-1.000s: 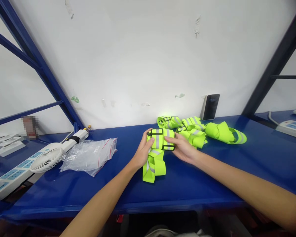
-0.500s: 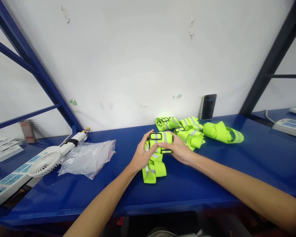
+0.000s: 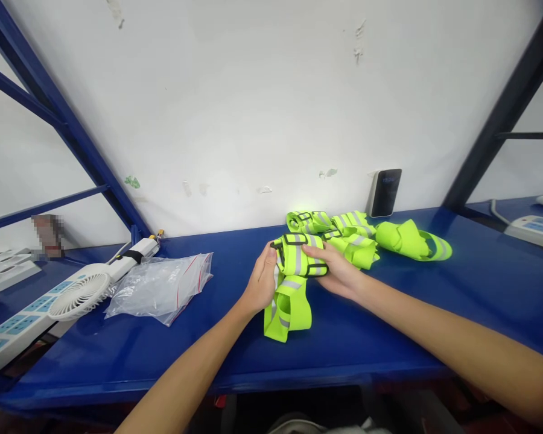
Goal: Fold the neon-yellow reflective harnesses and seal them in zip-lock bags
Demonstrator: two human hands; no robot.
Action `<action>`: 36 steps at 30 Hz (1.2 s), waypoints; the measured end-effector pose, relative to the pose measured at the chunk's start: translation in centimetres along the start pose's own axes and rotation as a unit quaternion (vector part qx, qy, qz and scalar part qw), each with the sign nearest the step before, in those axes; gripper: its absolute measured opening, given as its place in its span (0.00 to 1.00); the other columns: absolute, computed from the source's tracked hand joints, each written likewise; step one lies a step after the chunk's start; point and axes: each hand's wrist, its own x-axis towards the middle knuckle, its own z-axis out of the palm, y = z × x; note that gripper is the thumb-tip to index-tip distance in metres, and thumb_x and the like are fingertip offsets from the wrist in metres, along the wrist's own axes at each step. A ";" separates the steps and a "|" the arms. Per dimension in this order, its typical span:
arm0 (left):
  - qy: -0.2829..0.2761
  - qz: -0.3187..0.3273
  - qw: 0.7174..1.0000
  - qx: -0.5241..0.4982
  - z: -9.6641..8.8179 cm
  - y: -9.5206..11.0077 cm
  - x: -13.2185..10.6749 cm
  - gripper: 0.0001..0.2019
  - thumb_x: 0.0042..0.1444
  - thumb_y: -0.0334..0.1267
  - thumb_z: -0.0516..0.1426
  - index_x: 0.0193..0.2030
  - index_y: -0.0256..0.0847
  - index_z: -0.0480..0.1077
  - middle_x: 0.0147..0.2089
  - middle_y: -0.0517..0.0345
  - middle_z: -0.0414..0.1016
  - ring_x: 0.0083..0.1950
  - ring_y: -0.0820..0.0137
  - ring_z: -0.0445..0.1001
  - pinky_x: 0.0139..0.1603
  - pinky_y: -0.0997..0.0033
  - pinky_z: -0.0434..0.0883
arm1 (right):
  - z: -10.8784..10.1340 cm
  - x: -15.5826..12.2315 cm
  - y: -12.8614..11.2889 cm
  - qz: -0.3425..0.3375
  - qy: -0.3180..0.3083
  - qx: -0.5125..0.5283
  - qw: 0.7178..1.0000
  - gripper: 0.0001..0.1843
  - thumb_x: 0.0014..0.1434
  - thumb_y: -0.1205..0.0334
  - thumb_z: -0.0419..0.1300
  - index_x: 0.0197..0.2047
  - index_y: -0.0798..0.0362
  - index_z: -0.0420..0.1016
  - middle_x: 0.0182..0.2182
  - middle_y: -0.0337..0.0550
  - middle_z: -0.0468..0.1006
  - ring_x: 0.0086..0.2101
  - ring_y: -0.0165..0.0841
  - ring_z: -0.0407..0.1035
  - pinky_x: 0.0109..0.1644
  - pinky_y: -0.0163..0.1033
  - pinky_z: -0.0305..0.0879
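Both hands hold a rolled neon-yellow reflective strap (image 3: 297,258) with grey stripes and black buckles, just above the blue table. My left hand (image 3: 261,280) is closed on the roll's left side, thumb along its edge. On the right side, my right hand (image 3: 339,269) grips it with the thumb on top and the other fingers hidden behind or below. A loose loop of the strap (image 3: 298,310) hangs toward the table under the roll. Behind my hands lie more neon straps: a buckled roll (image 3: 306,221), a loosely bundled one (image 3: 356,248), and a coiled one (image 3: 402,240) farther right.
Clear plastic zip bags (image 3: 163,286) lie on the blue table (image 3: 226,355) at left. Beside them are a white fan (image 3: 80,295) and a long power strip (image 3: 15,325). A dark-screened device (image 3: 386,193) leans against the wall. Another power strip (image 3: 536,232) sits far right.
The roll has tilted and opened slightly in my hands, moving a little right. My left thumb has shifted from its front to the left edge; the right thumb stays on top.
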 end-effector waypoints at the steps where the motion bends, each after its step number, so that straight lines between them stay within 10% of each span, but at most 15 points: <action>1: 0.010 0.010 1.000 0.013 0.0 0.1 -0.1 0.24 0.67 0.53 0.45 0.58 0.39 0.70 0.58 0.49 0.74 0.62 0.59 0.69 0.63 0.62 0.63 | 0.0 0.0 0.0 0.004 -0.003 0.007 1.000 0.15 0.46 0.62 0.73 0.39 0.53 0.80 0.39 0.45 0.84 0.46 0.44 0.77 0.50 0.46 0.72; 8: 0.030 0.105 0.986 0.123 -0.2 0.7 -0.9 0.22 0.69 0.47 0.44 0.61 0.39 0.67 0.56 0.49 0.74 0.55 0.63 0.72 0.58 0.67 0.65 | 0.2 -0.1 -0.3 0.010 -0.022 0.040 0.999 0.12 0.51 0.61 0.69 0.40 0.53 0.80 0.40 0.44 0.84 0.46 0.42 0.77 0.52 0.45 0.72; 16: -0.035 0.039 0.989 0.135 -0.5 -0.3 -0.1 0.11 0.63 0.43 0.53 0.44 0.38 0.70 0.37 0.55 0.75 0.34 0.70 0.72 0.37 0.73 0.69 | -0.1 -0.2 -0.6 0.036 0.011 0.062 0.997 0.10 0.52 0.61 0.68 0.38 0.52 0.79 0.37 0.41 0.84 0.42 0.40 0.78 0.47 0.42 0.74; 25: -0.016 0.078 0.993 0.091 0.0 0.3 -1.3 0.17 0.52 0.34 0.62 0.49 0.37 0.70 0.44 0.52 0.76 0.43 0.65 0.74 0.46 0.69 0.71 | 0.5 -0.5 0.1 -0.052 0.028 -0.010 0.998 0.20 0.45 0.62 0.75 0.39 0.50 0.73 0.32 0.36 0.80 0.31 0.32 0.75 0.36 0.37 0.72; 31: -0.080 -0.048 0.988 -0.124 1.2 -0.2 -0.9 0.30 0.53 0.39 0.64 0.62 0.42 0.61 0.60 0.49 0.70 0.57 0.60 0.72 0.56 0.64 0.70 | 0.0 0.1 -0.8 -0.114 0.071 -0.034 0.990 0.26 0.40 0.62 0.77 0.37 0.48 0.66 0.29 0.33 0.79 0.30 0.32 0.75 0.35 0.38 0.72; 36: -0.076 -0.196 0.969 -0.132 1.0 -1.0 -0.4 0.29 0.47 0.40 0.69 0.55 0.38 0.68 0.50 0.49 0.77 0.45 0.63 0.78 0.48 0.65 0.73 | -0.3 0.5 -0.5 -0.111 0.095 -0.044 0.988 0.29 0.38 0.62 0.77 0.39 0.47 0.65 0.29 0.33 0.79 0.30 0.32 0.74 0.34 0.37 0.71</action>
